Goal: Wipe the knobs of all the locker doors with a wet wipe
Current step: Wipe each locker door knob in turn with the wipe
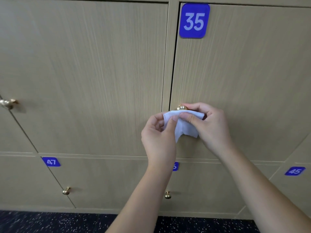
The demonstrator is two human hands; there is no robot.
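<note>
Wipe (180, 122), white and crumpled, was held between both hands just under the brass knob (182, 107) of locker 35 (235, 81). Its long axis ran roughly left to right, the top edge nearly touching the knob, a loose corner hanging down.

Left hand (158, 133) pinched the wipe's left end, thumb against fingertips. Right hand (210, 121) gripped the right end, fingers curled round the cloth, its forefinger reaching up beside the knob. Whether that finger touched the brass, could not tell.

The knob lay just above and behind the wipe, so a short lift away from the person looked enough to cover it. Right hand was the nearer of the two. My guess: wipe being spread or refolded before this knob was done.

Further out, three more knobs showed: one far left (7, 103), one under plate 47 (51, 161) at lower left (66, 191), one low centre (167, 195) below the left forearm. Plate 45 (294, 171) at lower right. Every door in view was shut, contents unseen. Dark speckled floor (50, 222) along the bottom.
</note>
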